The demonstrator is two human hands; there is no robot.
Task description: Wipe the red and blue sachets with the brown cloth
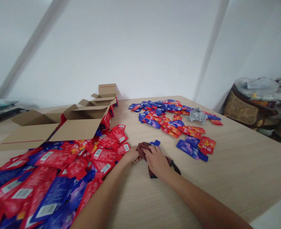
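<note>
A piece of maroon cloth with black edging (pixel 143 148) lies on the table in front of me, partly bunched. Its exact kind is hard to make out under my hands. My left hand (pixel 131 155) is closed at the cloth's left end, fingers curled at its edge. From above, my right hand (pixel 158 161) grips the same cloth with bent fingers, covering its middle. Just behind the fabric a small blue card (pixel 156 143) shows. Red and blue packets (pixel 107 156) heap up on the left, close to my left forearm.
Open cardboard boxes (pixel 83 125) stand in a row at the left. Flat red and blue cards (pixel 164 117) spread over the table's (pixel 226 178) far middle, with crumpled grey material (pixel 197 115) among them. A patterned chair (pixel 242 106) bearing plastic bags (pixel 260 87) is at right.
</note>
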